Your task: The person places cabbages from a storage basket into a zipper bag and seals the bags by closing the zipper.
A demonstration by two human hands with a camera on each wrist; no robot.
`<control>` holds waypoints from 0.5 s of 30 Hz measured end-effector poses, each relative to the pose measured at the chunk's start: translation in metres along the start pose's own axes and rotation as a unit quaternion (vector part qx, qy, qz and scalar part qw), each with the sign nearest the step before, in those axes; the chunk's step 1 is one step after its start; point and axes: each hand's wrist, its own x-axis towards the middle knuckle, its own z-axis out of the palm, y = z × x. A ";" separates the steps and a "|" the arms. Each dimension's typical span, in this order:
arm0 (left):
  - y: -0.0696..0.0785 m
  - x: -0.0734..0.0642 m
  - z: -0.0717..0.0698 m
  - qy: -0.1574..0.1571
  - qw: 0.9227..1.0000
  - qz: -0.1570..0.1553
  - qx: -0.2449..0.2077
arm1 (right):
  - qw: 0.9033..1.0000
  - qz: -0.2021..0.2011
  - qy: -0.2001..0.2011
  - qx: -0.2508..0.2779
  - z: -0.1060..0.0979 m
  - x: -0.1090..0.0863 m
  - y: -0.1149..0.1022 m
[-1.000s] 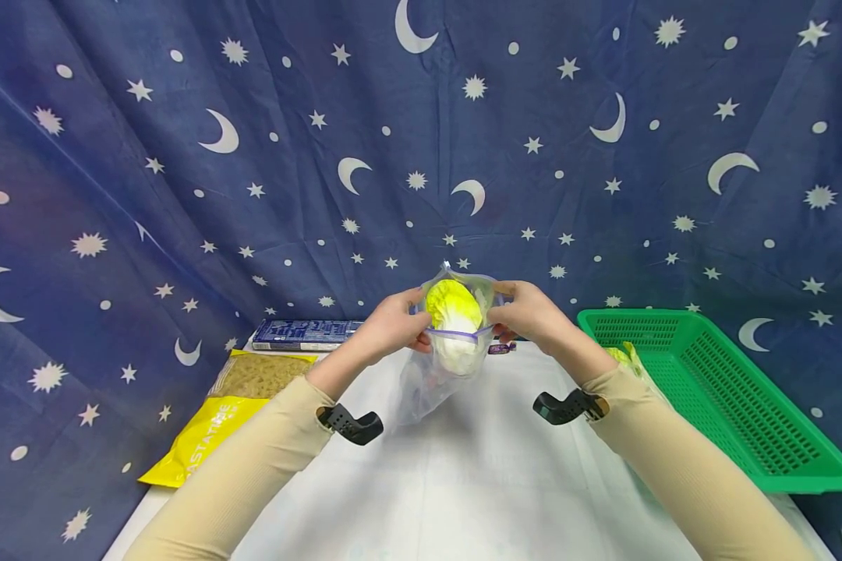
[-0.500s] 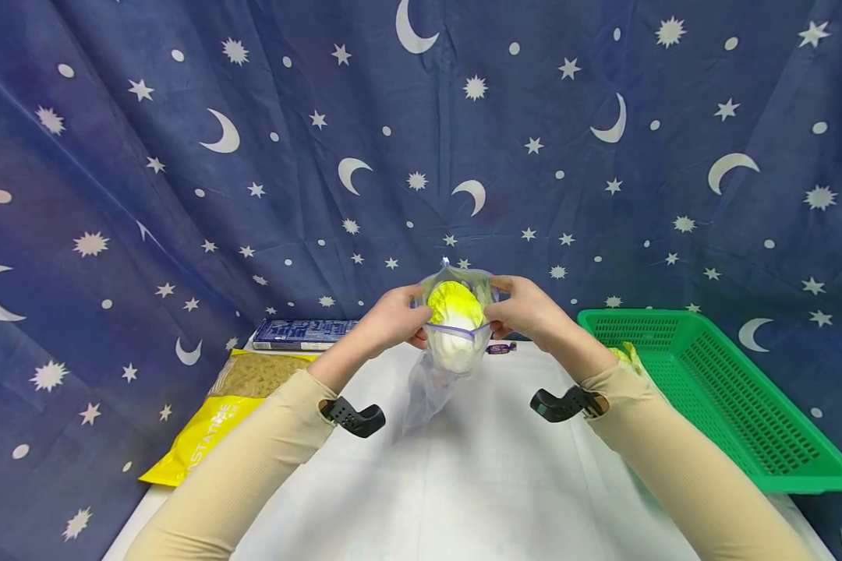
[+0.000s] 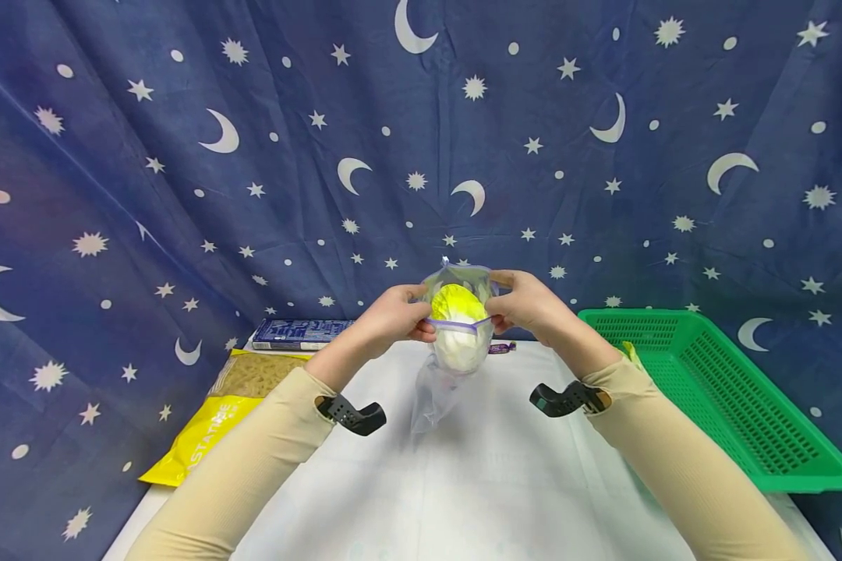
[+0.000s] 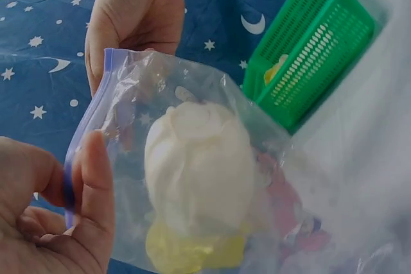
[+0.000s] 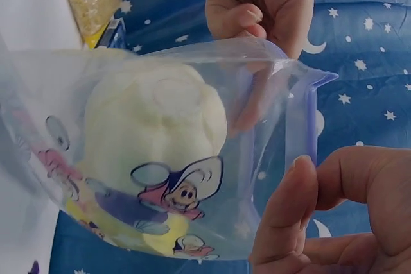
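Note:
A clear zip bag (image 3: pixel 438 382) with a purple zip edge and cartoon prints hangs over the table between both hands. Inside sits a napa cabbage (image 3: pixel 458 305), its yellow leafy end showing at the open mouth in the head view. My left hand (image 3: pixel 400 315) pinches the bag's rim on the left between thumb and fingers. On the other side, my right hand (image 3: pixel 526 308) pinches the rim too, holding the mouth apart. Through the plastic, the pale body of the cabbage (image 4: pixel 199 165) shows in the left wrist view.
A green basket (image 3: pixel 751 397) with a leafy vegetable (image 3: pixel 631 353) partly hidden by the right sleeve stands on the right. At the left lie a yellow pasta bag (image 3: pixel 210 428) and a blue package (image 3: pixel 298 333). A small purple-wrapped candy (image 3: pixel 502 347) lies behind the bag.
The cabbage's yellow end sits slightly lower in the bag's mouth. The bag's lower part has swung a little to the right, and the right hand has risen slightly.

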 end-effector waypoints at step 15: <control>-0.010 0.000 0.001 0.002 0.999 0.048 0.021 | 0.999 -0.031 -0.008 0.014 0.004 -0.004 0.010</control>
